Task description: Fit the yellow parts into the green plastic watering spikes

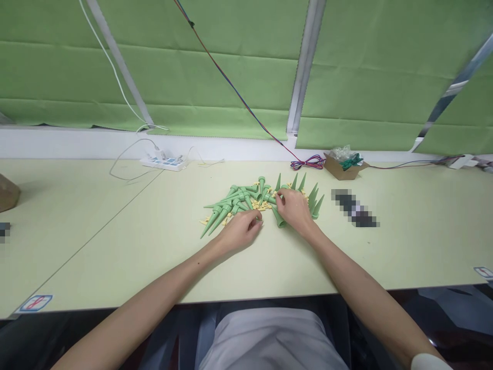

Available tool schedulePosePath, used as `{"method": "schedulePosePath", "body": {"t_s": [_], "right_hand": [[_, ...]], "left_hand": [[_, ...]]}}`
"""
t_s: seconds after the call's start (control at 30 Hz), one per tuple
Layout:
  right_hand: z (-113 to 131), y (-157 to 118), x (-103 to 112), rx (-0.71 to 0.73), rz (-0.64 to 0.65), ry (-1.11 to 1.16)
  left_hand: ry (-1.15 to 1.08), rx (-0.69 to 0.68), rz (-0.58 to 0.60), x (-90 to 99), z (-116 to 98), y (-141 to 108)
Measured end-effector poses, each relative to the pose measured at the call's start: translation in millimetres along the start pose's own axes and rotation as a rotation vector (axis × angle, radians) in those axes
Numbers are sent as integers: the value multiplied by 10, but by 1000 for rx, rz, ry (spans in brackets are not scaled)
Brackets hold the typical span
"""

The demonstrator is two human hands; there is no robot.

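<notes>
Pale table (134, 272), seam left of the spikes. Green spikes (213, 222) heaped on it, yellow bits (262, 205) among them. Left hand (246, 228) curled at the spikes' near edge, right hand (293, 206) bent over them; can't tell if either pinches anything. Behind the spikes: green blinds (231, 61), white ledge (231, 149). Back left of spikes, power strip (164, 163); back right, coiled wire (308, 163) and open box (341, 170). Right of spikes, pixelated dark item (354, 208).

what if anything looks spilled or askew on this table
The green spikes on the left lie jumbled, unlike the upright ones on the right, and small yellow pieces are scattered loose among them. Nothing looks clearly damaged.
</notes>
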State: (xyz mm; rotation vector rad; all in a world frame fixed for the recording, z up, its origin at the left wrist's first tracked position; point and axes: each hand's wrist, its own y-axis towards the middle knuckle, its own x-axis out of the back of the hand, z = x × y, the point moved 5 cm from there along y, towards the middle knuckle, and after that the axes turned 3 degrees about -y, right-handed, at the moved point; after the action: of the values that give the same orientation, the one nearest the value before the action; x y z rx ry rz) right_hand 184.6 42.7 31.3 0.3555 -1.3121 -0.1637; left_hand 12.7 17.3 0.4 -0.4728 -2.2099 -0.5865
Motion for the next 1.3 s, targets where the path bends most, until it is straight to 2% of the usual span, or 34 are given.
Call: {"method": "schedulePosePath", "body": {"t_s": [0.13, 0.23, 0.4, 0.67, 1.1, 1.3], "right_hand": [[189, 20, -63, 138, 83, -23], [260, 115, -107, 171, 138, -24], [208, 407, -150, 104, 143, -38], [133, 778, -303, 13, 275, -118], [91, 918, -329, -14, 314, -127], [197, 964, -274, 10, 265, -146]], "left_hand": [[-5, -20, 13, -9, -2, -1], [0, -36, 20, -13, -11, -3], [-11, -46, 16, -13, -33, -12], [-9, -44, 38, -12, -38, -16], [3, -58, 58, -22, -58, -28], [12, -54, 59, -27, -48, -24]]}}
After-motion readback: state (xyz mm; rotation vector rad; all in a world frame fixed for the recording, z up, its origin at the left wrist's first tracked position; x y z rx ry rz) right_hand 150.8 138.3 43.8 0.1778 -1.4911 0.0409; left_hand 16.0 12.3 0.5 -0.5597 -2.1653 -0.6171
